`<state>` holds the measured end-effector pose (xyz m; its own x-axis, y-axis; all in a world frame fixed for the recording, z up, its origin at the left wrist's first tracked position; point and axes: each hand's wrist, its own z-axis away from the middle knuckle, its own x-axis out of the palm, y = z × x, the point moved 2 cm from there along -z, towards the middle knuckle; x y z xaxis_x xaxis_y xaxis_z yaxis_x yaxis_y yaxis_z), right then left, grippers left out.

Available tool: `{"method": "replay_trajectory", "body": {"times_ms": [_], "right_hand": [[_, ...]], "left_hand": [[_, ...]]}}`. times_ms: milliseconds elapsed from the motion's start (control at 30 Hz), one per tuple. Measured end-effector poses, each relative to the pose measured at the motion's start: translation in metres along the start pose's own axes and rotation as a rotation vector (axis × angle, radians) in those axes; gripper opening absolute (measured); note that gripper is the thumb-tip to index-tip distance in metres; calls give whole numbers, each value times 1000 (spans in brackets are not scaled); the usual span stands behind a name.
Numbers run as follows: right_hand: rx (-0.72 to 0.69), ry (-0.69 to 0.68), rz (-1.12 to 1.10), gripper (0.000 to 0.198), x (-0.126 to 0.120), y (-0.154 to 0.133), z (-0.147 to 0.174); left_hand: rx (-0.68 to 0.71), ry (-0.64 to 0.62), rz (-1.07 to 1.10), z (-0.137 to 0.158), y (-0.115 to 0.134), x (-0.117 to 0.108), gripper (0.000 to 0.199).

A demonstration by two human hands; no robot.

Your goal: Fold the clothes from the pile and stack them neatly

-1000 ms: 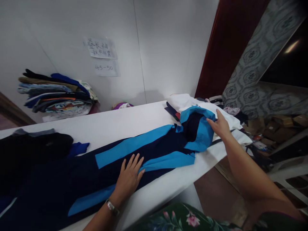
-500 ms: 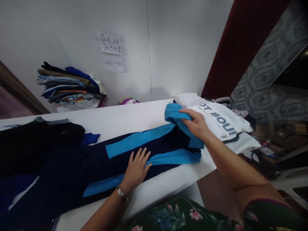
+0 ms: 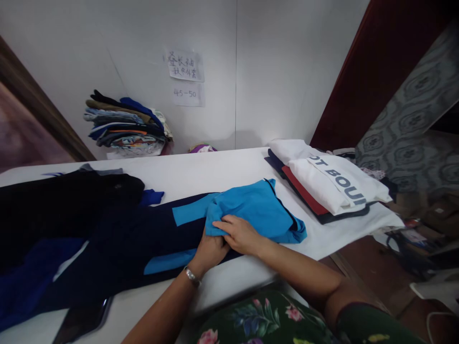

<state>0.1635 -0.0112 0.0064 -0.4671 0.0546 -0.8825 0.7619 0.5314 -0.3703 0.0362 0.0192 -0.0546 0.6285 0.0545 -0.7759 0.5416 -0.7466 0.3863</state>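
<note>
A navy and light-blue garment (image 3: pixel 251 205), apparently a top, lies on the white table in front of me. Its right end is folded over to the left, so a broad light-blue panel faces up. My right hand (image 3: pixel 239 235) has its fingers closed on the left edge of that folded panel. Just to the left, my left hand (image 3: pixel 211 252) reaches under the same edge; its fingers are hidden by the cloth and by my right hand. Two light-blue strips run along the navy part.
Folded clothes with a white lettered one (image 3: pixel 330 177) on top lie at right. Black and blue clothes (image 3: pixel 71 205) spread at left, a dark phone (image 3: pixel 86 317) at the near edge. Behind the table (image 3: pixel 201 172) stands a clothes stack (image 3: pixel 129 124); paper notes (image 3: pixel 186 71) hang on the wall.
My right hand has brought the garment's right end down and left, folding it over. My left hand, flat on the cloth before, is now under the folded edge. The view has shifted slightly.
</note>
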Motion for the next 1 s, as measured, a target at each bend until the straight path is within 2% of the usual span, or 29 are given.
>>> {"method": "replay_trajectory", "body": {"times_ms": [100,167,233,333,400,433,500,600,700,767,833,900,967,1000], "right_hand": [[-17,45,-49,45,-7,-2,-3],[-14,59,-62,44,-7,-3,-4],[-2,64,-66,44,-4,-4,-4],[5,45,-56,44,5,-5,-5],[-5,6,-25,44,13,-8,-5],[-12,-18,-3,43,18,-11,-5],[-27,-49,40,43,23,-17,-3],[-108,-20,58,41,17,-28,9],[-223,122,32,33,-12,-29,33],[-211,279,33,34,-39,-18,54],[-113,444,64,41,-63,6,77],[38,554,121,48,-77,36,98],[227,534,191,53,-76,66,113],[316,452,216,57,-70,79,117]], "left_hand": [[-84,-75,121,-5,-1,-24,35],[-266,-117,188,-5,-9,-39,23],[-517,-56,303,-1,-20,-51,21],[-835,181,692,4,-29,-57,42],[-934,208,936,1,-28,-53,58],[-956,184,972,-2,-26,-51,61],[-964,150,878,-10,-23,-47,57],[-922,206,653,-19,-27,-48,43],[-855,249,506,-17,-40,-53,40],[-830,241,399,-10,-48,-56,42],[-850,190,285,-3,-52,-57,44],[-884,105,160,0,-50,-58,46],[-898,25,28,0,-44,-60,47],[-895,-3,-39,-1,-42,-62,47]]}}
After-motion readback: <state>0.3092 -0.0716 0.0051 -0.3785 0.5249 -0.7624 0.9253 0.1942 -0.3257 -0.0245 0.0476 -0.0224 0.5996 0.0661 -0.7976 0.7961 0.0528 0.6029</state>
